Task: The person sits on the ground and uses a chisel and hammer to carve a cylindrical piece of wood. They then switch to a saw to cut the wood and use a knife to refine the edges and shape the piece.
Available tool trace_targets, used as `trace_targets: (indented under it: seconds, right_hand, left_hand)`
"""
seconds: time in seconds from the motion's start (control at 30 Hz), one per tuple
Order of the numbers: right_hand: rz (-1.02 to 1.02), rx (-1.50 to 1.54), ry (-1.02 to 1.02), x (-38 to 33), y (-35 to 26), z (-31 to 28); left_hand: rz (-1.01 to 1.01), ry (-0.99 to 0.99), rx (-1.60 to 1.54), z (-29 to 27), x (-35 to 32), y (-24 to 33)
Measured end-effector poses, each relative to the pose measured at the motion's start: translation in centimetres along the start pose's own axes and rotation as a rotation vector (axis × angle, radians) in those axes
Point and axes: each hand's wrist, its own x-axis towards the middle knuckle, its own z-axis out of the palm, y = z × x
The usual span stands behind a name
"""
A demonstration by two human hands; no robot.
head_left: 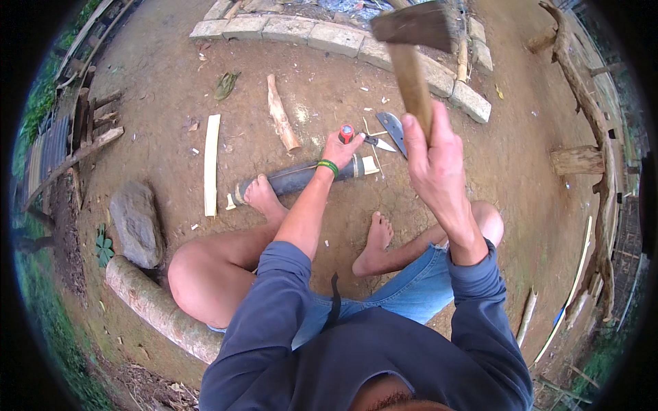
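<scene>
Under the left hand [340, 149], dark bamboo tube [301, 177]; hatchet [413, 48] in raised right hand [432, 159].

Navy long sleeves pushed up, blue denim shorts, bare feet, green wristband [327, 166]

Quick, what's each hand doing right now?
Left hand: closed on a red-handled tool standing on the bamboo tube.
Right hand: closed around the raised hammer's wooden handle.

Dark bamboo tube [301, 176] — green wristband [328, 165].
</scene>
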Motion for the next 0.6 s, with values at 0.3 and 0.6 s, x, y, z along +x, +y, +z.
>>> trace_targets:
  seconds: [0.3, 0.6]
  right_hand:
    - [0.232, -0.206, -0.264, -3.9, 10.2, 5.7]
    - [0.488, -0.422, 0.063, -5.3, 23.2, 11.0]
  left_hand:
    - [-0.018, 0.026, -0.008, 1.3, -0.8, 0.0]
    - [-0.092, 0.054, -0.100, -0.3, 0.6, -0.8]
